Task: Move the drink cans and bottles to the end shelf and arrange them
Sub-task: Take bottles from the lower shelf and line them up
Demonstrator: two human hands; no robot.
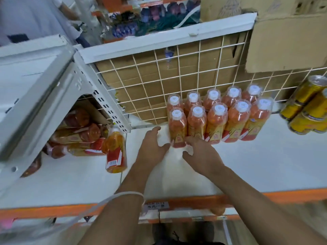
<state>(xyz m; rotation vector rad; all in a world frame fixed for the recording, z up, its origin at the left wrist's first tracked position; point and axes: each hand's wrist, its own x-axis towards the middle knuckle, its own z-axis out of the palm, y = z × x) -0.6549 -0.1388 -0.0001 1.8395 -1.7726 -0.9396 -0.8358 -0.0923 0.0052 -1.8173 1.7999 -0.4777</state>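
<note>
Both bare arms rise from the bottom edge toward frame centre. The left hand (pixel 152 147) lies palm down, fingers spread and straight. The right hand (pixel 201 152), just beside it, has loosely bent fingers, thumb out, gripping nothing.

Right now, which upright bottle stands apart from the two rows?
The lone bottle beside the white shelf upright, left of the rows, which stand packed together.

Single view. Your head camera looks forward and steeply down, from close above the orange front edge (pixel 283 193), across the shelf (pixel 247 165) to the wire grid (pixel 150 82) at its back edge; the wide-angle lens bows straight lines.
</note>
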